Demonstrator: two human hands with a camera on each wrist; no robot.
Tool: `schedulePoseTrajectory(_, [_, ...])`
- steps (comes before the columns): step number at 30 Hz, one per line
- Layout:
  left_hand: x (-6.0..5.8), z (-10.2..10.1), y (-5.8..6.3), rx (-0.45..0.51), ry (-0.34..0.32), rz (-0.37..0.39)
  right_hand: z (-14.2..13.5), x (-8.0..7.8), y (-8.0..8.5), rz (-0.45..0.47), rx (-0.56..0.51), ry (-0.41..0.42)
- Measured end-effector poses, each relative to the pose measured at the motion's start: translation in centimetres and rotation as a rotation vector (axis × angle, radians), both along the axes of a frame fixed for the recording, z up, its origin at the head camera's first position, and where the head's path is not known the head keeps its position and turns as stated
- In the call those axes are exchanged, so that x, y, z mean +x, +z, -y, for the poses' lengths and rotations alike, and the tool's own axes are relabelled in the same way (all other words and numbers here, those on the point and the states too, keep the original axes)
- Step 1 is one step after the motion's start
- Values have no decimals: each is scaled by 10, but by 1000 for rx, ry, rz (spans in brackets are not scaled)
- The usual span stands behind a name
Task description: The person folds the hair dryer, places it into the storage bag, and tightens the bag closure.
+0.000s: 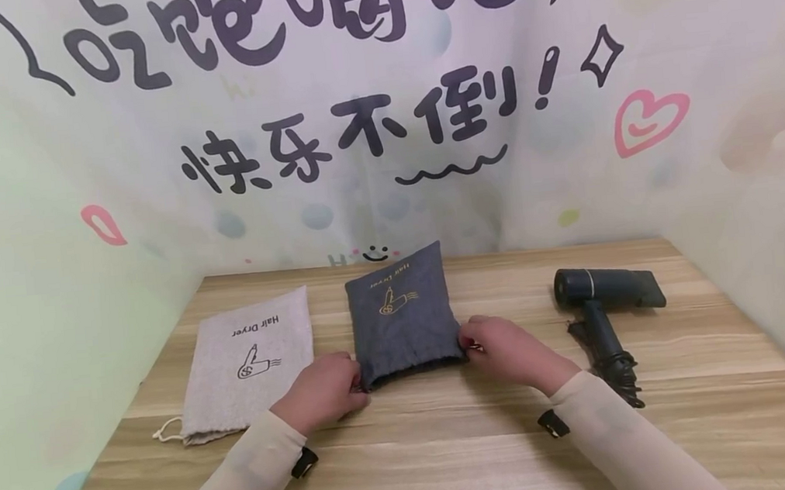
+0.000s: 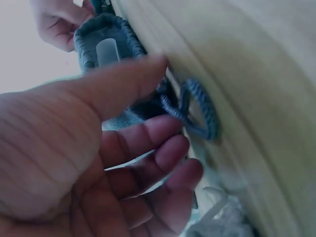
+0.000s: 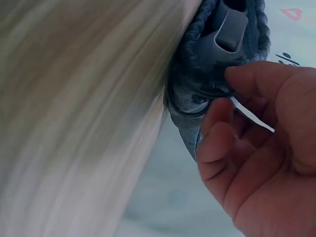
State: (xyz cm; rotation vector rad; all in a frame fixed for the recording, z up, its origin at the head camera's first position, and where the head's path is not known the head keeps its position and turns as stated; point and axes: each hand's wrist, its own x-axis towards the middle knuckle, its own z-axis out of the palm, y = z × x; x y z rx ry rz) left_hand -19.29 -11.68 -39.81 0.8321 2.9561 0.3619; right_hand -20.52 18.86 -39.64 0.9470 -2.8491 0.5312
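A dark blue-grey drawstring bag (image 1: 407,329) with gold hair dryer print lies in the middle, its gathered mouth toward me. My left hand (image 1: 324,391) holds the mouth's left corner. In the left wrist view, its thumb and curled fingers lie about that corner, and a cord loop (image 2: 210,113) hangs out beside the fingertips. At the right corner my right hand (image 1: 507,348) pinches the edge between thumb and fingers. Inside the mouth, the right wrist view shows a grey slotted nozzle-like piece (image 3: 231,32); the rest of the contents is hidden.
A light drawstring bag (image 1: 249,366) printed "Hair Dryer" lies flat at the left, its white cord (image 1: 165,432) sticking out. On the right rests a black hair dryer (image 1: 606,288), cable wound at its handle. Behind the wooden table (image 1: 439,459) hangs a printed cloth (image 1: 361,201).
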Motion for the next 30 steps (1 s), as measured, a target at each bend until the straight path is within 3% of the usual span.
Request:
schedulePoseTrajectory(6, [-2, 1, -1, 19, -15, -41, -3, -1, 4, 92, -123, -39])
schedulePoseTrajectory(10, [-6, 5, -2, 99, -35, 9, -7, -1, 5, 120, -183, -46])
schedulePoseTrajectory(16, [-12, 17, -6, 224, -139, 121, -14, 0, 6, 233, -234, -33])
schedulePoseTrajectory(23, [-8, 26, 3, 253, -156, 203, -25, 3, 12, 344, -183, -74])
schedulePoseTrajectory(30, [-5, 43, 10, 196, -152, 151, -39, 5, 11, 352, -105, -70])
